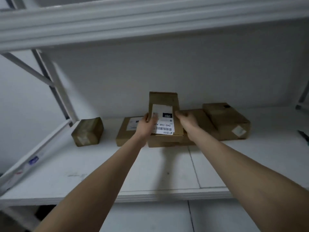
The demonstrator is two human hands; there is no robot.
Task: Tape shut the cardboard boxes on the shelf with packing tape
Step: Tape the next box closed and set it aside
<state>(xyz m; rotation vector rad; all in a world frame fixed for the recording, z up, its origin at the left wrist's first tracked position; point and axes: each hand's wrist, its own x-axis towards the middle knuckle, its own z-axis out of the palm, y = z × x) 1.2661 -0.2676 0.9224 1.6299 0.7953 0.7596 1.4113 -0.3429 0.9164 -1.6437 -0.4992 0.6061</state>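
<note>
A cardboard box with a white shipping label (164,111) sits at the middle of the white shelf (100,168), its labelled top flap tilted up toward the wall. My left hand (147,124) grips the flap's left edge over the label. At the box's right side, my right hand (186,119) holds the flap's right edge. A flat box (125,133) lies just left of it, partly behind my left hand. No packing tape shows in view.
A small brown box (87,131) stands alone at the left. Two more boxes (227,121) are stacked close at the right. A dark object (303,135) pokes in at the shelf's right edge. An upper shelf (133,25) hangs overhead.
</note>
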